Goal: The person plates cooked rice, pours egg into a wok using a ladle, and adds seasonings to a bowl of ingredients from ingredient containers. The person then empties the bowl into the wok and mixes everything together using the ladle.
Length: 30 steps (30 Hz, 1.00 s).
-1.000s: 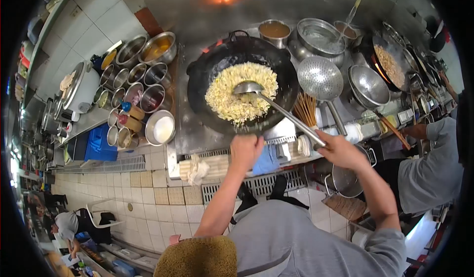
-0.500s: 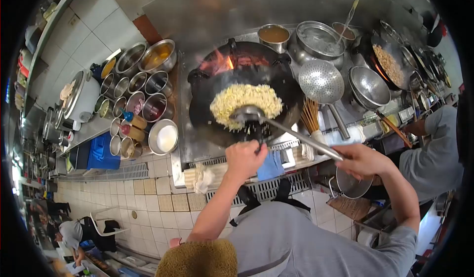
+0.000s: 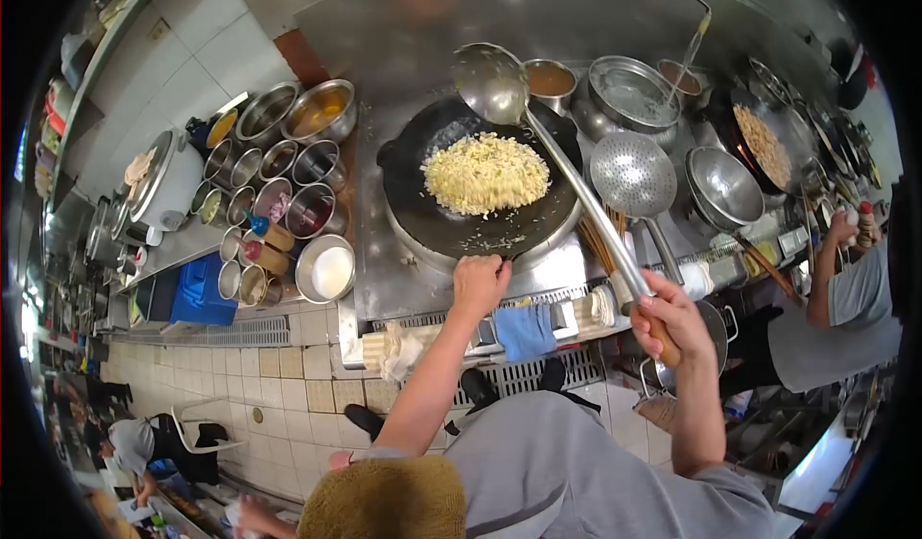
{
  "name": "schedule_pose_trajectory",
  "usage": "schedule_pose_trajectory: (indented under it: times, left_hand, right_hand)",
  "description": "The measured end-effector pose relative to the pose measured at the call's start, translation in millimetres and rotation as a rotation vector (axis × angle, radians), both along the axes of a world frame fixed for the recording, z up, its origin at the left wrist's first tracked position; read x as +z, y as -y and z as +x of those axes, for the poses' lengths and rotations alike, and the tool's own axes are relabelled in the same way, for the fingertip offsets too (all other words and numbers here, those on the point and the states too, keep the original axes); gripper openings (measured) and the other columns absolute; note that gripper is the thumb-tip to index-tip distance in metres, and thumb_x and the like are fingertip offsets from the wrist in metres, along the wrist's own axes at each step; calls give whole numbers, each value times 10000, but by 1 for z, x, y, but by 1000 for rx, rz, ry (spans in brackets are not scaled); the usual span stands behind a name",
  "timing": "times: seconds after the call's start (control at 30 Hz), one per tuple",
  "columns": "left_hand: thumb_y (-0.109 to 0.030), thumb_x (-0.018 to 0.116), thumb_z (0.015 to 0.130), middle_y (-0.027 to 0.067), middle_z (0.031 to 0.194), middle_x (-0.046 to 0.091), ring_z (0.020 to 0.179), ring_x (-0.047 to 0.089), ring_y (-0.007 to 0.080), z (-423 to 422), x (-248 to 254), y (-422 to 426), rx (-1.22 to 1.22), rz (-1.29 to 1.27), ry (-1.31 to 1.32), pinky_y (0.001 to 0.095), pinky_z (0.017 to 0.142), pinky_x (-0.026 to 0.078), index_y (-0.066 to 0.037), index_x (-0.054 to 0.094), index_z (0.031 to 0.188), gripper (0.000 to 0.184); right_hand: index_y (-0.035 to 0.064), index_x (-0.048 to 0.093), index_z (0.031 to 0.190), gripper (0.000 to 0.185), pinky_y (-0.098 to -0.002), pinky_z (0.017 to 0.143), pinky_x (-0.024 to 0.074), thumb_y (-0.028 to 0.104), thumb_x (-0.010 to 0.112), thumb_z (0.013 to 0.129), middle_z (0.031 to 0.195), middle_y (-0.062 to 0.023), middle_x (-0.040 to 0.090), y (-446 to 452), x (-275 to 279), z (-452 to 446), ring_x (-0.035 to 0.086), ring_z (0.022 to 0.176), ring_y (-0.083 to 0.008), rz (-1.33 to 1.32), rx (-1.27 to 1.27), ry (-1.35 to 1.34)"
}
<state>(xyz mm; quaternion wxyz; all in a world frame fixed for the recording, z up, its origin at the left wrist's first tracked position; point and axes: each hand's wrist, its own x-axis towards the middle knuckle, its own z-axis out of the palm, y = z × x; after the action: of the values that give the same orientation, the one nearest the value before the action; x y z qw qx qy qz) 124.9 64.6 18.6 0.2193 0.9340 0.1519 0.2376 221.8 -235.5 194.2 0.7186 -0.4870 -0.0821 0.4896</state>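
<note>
My left hand [image 3: 480, 284] is closed at the near rim of the black wok [image 3: 403, 198]; the part it grips is hidden under the fingers. Chopped yellowish food with rice-like grains [image 3: 487, 174] lies heaped in the wok. My right hand [image 3: 675, 320] is wrapped round the wooden handle of a long metal ladle [image 3: 492, 83]. The ladle's bowl is raised over the wok's far edge, apart from the food. A perforated skimmer [image 3: 632, 174] rests just right of the wok.
Metal bowls and cups [image 3: 317, 162] and squeeze bottles [image 3: 267, 256] stand on the left. Behind are a water-filled pot [image 3: 634, 93] and a tap [image 3: 704, 25]. A second wok [image 3: 761, 145] is at right, near another person [image 3: 845, 318]. A blue cloth [image 3: 524, 332] hangs in front.
The ladle has lifted out of the food to the wok's far edge, its handle now steeper. My right hand has turned and lowered. The flames behind the wok are gone, and the wok sits flatter.
</note>
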Motion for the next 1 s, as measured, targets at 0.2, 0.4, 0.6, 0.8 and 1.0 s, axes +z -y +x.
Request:
schedule_pose_trajectory:
  times: [0.2, 0.4, 0.6, 0.8, 1.0]
  left_hand:
    - [-247, 636, 887, 126, 723, 601, 744, 578, 336, 2, -3, -1, -44, 2, 27, 434, 752, 417, -44, 599, 707, 274]
    - [-257, 653, 876, 89, 773, 576, 836, 554, 298, -4, -9, -7, -58, -13, 66, 423, 803, 375, -67, 678, 784, 213]
    - [-286, 659, 877, 55, 795, 582, 891, 541, 256, -6, -1, 3, 57, 46, 3, 420, 866, 337, -109, 724, 833, 194]
    - [-318, 648, 892, 47, 824, 592, 932, 531, 247, -7, -2, 7, 132, 16, -15, 439, 882, 322, -133, 732, 874, 204]
    - [-321, 638, 901, 56, 856, 597, 939, 529, 269, -9, -1, 12, 135, -6, -58, 429, 870, 343, -129, 730, 891, 213]
  right_hand:
    - [87, 529, 1257, 323, -252, 343, 330, 152, 594, 947, 644, -20, 526, -81, -93, 0, 435, 399, -103, -274, -44, -100]
    - [77, 498, 1345, 405, -268, 350, 348, 140, 579, 954, 620, -15, 520, -88, -75, -15, 456, 405, -110, -217, 33, 142]
    - [54, 507, 1343, 398, -279, 355, 369, 137, 577, 960, 622, -25, 520, -131, -112, -3, 471, 407, -112, -272, 56, 232]
    - [46, 497, 1362, 438, -265, 354, 370, 146, 596, 947, 617, -21, 525, -66, -82, -4, 466, 392, -114, -272, -62, 119]
    - [71, 478, 1376, 431, -254, 345, 354, 140, 565, 960, 631, -30, 530, -84, -107, 9, 467, 388, -114, -252, -138, 216]
